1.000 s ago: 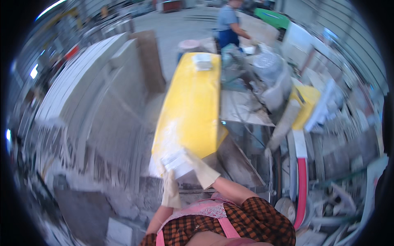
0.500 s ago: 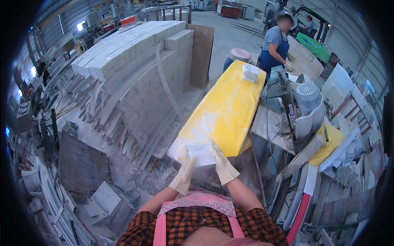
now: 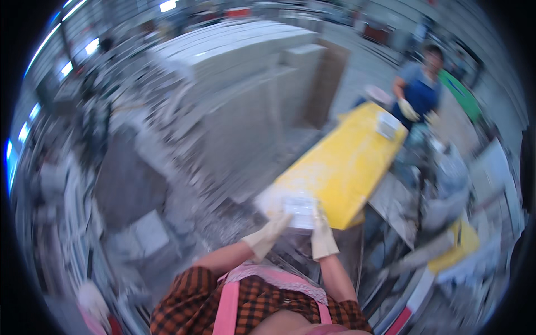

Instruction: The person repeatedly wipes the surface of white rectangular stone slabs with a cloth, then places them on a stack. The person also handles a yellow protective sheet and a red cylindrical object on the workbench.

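left of the yellow bench (image 3: pixel 346 173), well apart from it, is a dark board (image 3: pixel 134 178), with a pale slab (image 3: pixel 149 231) just beside that. nearer the bench, along its left side, stands a big pile of stone slabs (image 3: pixel 245 50). at the bench's near end the left hand (image 3: pixel 270 233), in a cream glove, is bent against the left side of a white stack (image 3: pixel 301 211); the right hand (image 3: pixel 322 231), gloved alike, presses its right side, so the stack is pinched between the two. blur hides the fingertips, and i cannot tell whether the stack rests fully on the bench or is held slightly clear. the step in hand looks like gripping and steadying this stack; any next move calls, i judge, for even pressure from both palms so nothing slides. on the bench's far end sits another small stack (image 3: pixel 387 124), also white. just beyond that end stands a co-worker (image 3: pixel 421 97). right of the bench, apart from it, is a yellow cloth (image 3: pixel 466 241).
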Demonstrator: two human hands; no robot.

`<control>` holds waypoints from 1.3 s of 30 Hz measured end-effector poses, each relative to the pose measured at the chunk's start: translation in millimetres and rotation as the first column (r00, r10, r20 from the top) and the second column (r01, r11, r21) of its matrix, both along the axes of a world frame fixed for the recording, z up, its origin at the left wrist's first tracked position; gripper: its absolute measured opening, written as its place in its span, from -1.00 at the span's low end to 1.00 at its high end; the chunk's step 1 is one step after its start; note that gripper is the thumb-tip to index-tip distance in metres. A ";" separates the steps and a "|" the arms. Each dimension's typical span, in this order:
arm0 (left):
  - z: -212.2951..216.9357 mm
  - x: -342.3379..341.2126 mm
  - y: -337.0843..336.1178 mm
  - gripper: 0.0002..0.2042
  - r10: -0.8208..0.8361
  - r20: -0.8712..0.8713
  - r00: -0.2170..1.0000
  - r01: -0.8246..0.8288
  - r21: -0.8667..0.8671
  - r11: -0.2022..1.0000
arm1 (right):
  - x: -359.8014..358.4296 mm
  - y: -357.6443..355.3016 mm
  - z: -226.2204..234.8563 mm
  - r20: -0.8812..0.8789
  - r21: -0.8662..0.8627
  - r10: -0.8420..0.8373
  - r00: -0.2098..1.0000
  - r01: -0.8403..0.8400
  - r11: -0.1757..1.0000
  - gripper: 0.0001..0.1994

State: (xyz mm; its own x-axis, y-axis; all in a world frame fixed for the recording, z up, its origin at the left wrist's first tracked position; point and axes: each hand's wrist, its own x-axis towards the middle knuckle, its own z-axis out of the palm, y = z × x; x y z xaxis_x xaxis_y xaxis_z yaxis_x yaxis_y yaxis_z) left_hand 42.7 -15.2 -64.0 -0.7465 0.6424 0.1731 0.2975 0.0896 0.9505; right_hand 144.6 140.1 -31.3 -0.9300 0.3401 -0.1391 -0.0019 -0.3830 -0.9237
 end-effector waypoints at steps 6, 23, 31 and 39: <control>28.2 -7.2 -17.0 0.08 0.026 -0.220 0.975 -0.072 -0.207 0.976 | -10.6 0.7 6.0 0.013 -0.006 0.067 0.998 -0.067 0.998 -0.38; 135.3 -14.3 29.8 0.24 -0.603 -0.407 0.686 -0.060 -0.858 0.511 | 2.4 -18.8 34.7 0.020 0.191 -0.058 0.998 0.053 0.980 -0.35; 128.0 -8.1 36.0 -0.08 -0.578 -0.395 0.714 -0.080 -0.866 0.493 | 3.5 -25.2 44.6 -0.006 0.111 -0.051 0.999 0.052 0.992 -0.40; 123.8 -15.8 40.2 -0.03 -0.581 -0.343 0.739 -0.042 -0.883 0.467 | -9.4 32.2 0.0 -0.174 0.181 0.304 0.937 -0.274 0.945 -0.17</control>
State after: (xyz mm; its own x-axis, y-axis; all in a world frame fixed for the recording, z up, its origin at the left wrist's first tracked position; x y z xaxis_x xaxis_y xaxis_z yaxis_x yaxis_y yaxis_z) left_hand 26.9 25.0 59.7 -0.4622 0.8490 -0.2561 0.8554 0.5029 0.1236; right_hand 135.3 172.4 -31.3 -0.9945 0.0551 0.0886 -0.0996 -0.2498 -0.9632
